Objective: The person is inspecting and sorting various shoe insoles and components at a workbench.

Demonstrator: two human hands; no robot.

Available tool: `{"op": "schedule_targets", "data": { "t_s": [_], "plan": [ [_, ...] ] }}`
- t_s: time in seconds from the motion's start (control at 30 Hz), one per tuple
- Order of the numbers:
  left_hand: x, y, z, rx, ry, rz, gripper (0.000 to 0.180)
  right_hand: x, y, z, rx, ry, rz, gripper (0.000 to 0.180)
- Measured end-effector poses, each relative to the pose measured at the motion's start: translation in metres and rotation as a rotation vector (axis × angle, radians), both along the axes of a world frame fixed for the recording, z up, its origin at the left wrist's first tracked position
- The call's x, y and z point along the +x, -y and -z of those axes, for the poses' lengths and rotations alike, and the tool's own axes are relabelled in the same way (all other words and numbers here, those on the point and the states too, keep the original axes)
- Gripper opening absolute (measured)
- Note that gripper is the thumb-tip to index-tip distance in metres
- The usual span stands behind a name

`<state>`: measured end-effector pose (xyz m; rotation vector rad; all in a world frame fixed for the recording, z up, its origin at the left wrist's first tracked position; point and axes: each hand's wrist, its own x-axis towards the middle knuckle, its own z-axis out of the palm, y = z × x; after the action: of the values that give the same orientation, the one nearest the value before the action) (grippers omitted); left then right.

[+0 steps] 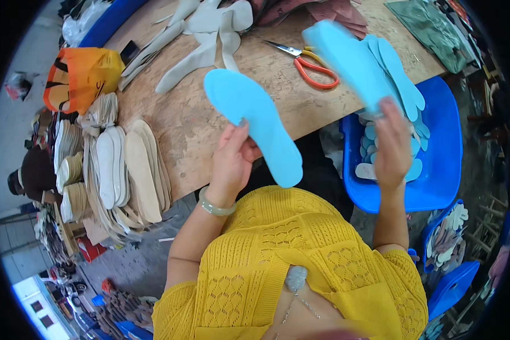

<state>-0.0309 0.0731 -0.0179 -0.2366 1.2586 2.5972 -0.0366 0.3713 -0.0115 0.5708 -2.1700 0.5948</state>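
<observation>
Left hand (232, 161) raised over the near table edge, fingers pinched on a single light-blue insole (254, 124), held tilted, toe end far-left, heel end near-right. Right hand (392, 144) up at the right, well apart from the left, gripping a fanned stack of blue insoles (368, 65) from below; the stack is motion-blurred. Under that hand, a blue plastic bin (445, 141) with more blue insoles lying in it. Wooden table (209, 113) spans the far side. On it: orange-handled scissors (311, 65) between the two hands, grey cut pieces (204, 34) far-centre, cream insoles (127, 167) stacked and overlapping at the left edge. Orange bag (79, 76) far-left. Pale bangle (215, 207) on the left wrist.
</observation>
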Motion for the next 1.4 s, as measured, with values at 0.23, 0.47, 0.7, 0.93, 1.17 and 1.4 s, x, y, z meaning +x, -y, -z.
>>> {"op": "schedule_targets", "data": {
  "t_s": [0.23,0.47,0.7,0.93,1.17,1.4],
  "plan": [
    [-0.028,-0.037,-0.005,0.044,-0.003,0.081,0.031,-0.028,-0.009,-0.003,-0.074,0.242,0.126,0.050],
    [-0.049,-0.053,0.005,0.109,-0.019,0.109,0.033,-0.021,0.096,0.009,-0.035,0.436,-0.181,0.062],
    [-0.081,-0.063,-0.003,-0.213,-0.147,0.073,0.035,-0.060,0.073,0.017,0.090,0.216,0.074,0.045],
    [-0.116,0.035,0.019,-1.183,-0.423,-0.526,0.041,-0.085,0.061,0.036,0.346,0.225,0.210,0.031],
    [-0.129,0.054,0.015,-1.554,-0.274,-0.159,0.032,-0.094,0.057,0.017,0.395,0.361,0.187,0.029],
    [-0.125,0.058,-0.002,-0.811,-0.106,-0.071,0.023,-0.081,0.073,0.005,0.364,0.381,0.103,0.053]
  ]
}}
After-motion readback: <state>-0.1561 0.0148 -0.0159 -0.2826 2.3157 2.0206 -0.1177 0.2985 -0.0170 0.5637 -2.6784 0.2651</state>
